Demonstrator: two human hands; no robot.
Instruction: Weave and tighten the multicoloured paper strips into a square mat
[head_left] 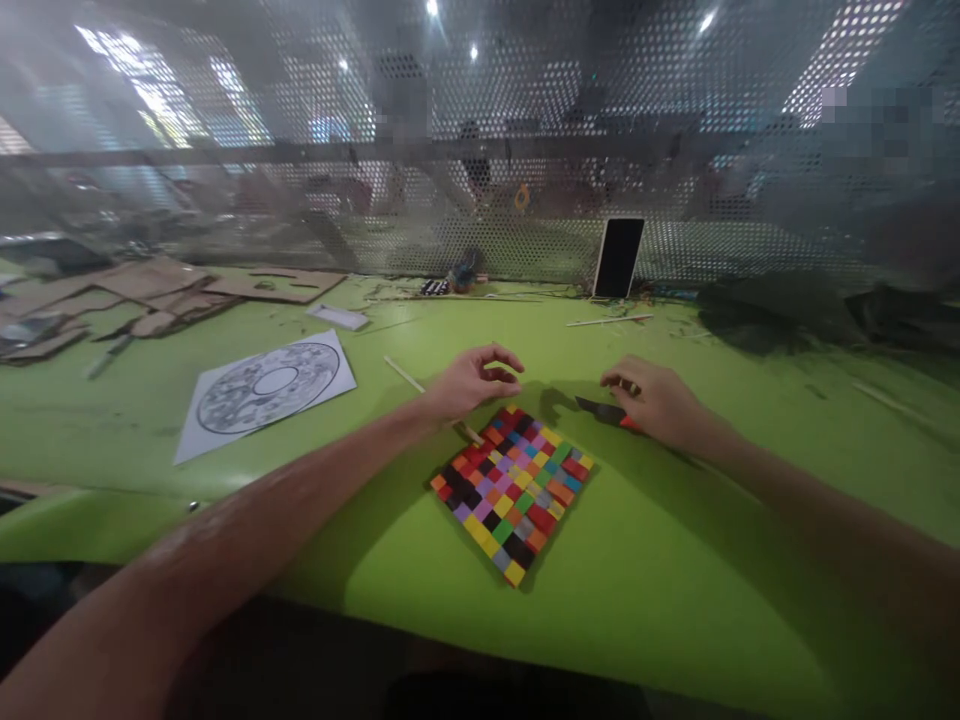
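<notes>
A square mosaic of small coloured tiles (514,492) lies tilted on the green table (675,560) in front of me. My left hand (474,380) hovers just past its far corner, fingers curled in a loose pinch with nothing visible between them. A thin wooden stick (405,375) runs under that hand. My right hand (654,400) rests on the table to the right of the mosaic, closed on a cutter knife (604,411) with a dark blade and a red-orange handle, the blade pointing left.
A printed sheet with a round pattern (266,390) lies to the left. Cardboard scraps (150,295) pile at the far left. A phone (619,257) leans on the perforated mesh wall. Sticks (609,320) and small clutter (457,278) lie along the back edge.
</notes>
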